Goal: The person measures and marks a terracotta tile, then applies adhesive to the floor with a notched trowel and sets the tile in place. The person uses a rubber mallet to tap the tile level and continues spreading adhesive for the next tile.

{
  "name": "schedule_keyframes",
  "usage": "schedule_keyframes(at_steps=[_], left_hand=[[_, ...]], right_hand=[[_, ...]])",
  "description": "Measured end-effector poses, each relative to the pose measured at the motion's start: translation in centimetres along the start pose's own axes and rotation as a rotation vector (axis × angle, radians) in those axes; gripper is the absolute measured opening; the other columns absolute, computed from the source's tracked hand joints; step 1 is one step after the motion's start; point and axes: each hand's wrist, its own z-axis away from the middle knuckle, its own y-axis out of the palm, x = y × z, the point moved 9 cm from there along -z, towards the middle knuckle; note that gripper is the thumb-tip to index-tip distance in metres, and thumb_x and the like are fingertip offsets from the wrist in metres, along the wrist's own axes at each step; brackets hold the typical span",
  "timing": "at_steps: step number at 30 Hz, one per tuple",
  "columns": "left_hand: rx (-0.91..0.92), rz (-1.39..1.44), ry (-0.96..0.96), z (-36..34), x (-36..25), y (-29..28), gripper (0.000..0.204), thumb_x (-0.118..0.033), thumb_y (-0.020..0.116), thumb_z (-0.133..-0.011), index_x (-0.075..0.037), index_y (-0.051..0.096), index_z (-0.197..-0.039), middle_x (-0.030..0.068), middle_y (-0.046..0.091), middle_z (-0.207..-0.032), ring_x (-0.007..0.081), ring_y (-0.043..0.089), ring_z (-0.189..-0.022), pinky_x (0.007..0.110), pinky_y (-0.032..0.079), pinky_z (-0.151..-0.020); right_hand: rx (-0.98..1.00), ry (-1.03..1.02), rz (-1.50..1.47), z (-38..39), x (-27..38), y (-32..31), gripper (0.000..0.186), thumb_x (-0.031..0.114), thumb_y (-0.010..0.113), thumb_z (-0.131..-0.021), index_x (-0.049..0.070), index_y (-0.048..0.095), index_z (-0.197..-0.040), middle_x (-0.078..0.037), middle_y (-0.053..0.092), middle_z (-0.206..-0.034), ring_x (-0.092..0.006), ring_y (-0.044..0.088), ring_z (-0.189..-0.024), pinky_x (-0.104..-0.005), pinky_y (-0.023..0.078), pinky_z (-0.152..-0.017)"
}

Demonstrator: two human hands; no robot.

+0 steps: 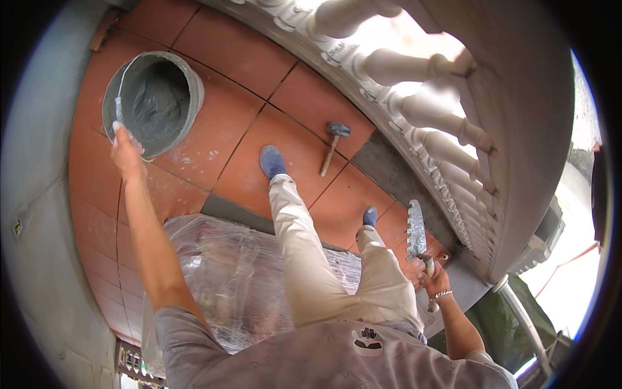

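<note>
At the far left of the head view, my left hand [126,152] is closed around the wire handle [119,109] of a white bucket [198,97]. Thick grey mortar [159,104] lies inside the bucket and smears its inner wall. My right hand [436,280], wearing a bracelet at the wrist, grips a notched trowel [416,230] by its handle. Grey mortar coats the trowel's blade, which points away from me. Between my two hands, a hammer [334,144] with a wooden handle rests on the reddish floor tiles [249,165].
White balusters [447,120] under a heavy rail line the right side. Grey strips of bare floor [392,165] border the tiles. Clear plastic sheeting [240,272] wraps something bulky by my legs. A grey wall [39,194] runs along the left.
</note>
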Motion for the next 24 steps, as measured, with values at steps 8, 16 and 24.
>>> schedule_keyframes(at_steps=[8, 16, 24], left_hand=[[-0.089, 0.147, -0.162, 14.0, -3.0, 0.6, 0.048, -0.054, 0.049, -0.098, -0.019, 0.035, -0.068, -0.0072, 0.022, -0.056, 0.0085, 0.021, -0.044, 0.027, 0.02, -0.045], [-0.192, 0.314, -0.144, 34.2, -3.0, 0.9, 0.051, -0.057, 0.05, -0.097, -0.021, 0.033, -0.065, -0.0068, 0.02, -0.054, 0.0089, 0.017, -0.043, 0.026, 0.018, -0.043], [-0.314, 0.364, -0.322, 46.4, 8.2, 0.8, 0.051, -0.058, 0.049, -0.096, -0.022, 0.032, -0.065, -0.0063, 0.022, -0.054, 0.01, 0.02, -0.042, 0.027, 0.018, -0.042]], right_hand=[[-0.068, 0.177, -0.148, -1.9, -14.9, 0.0, 0.024, 0.007, 0.072, -0.081, 0.003, 0.056, -0.097, -0.005, 0.061, -0.071, -0.014, 0.062, -0.059, -0.0311, 0.051, -0.053], [-0.033, 0.054, -0.079, -8.8, -34.6, -0.3, 0.031, 0.019, 0.075, -0.078, 0.001, 0.058, -0.096, -0.015, 0.067, -0.072, -0.0305, 0.067, -0.063, -0.0409, 0.053, -0.061], [-0.011, 0.007, -0.127, -10.3, -45.2, -4.3, 0.027, 0.015, 0.074, -0.078, 0.002, 0.053, -0.088, -0.011, 0.064, -0.068, -0.0216, 0.066, -0.06, -0.037, 0.052, -0.058]])
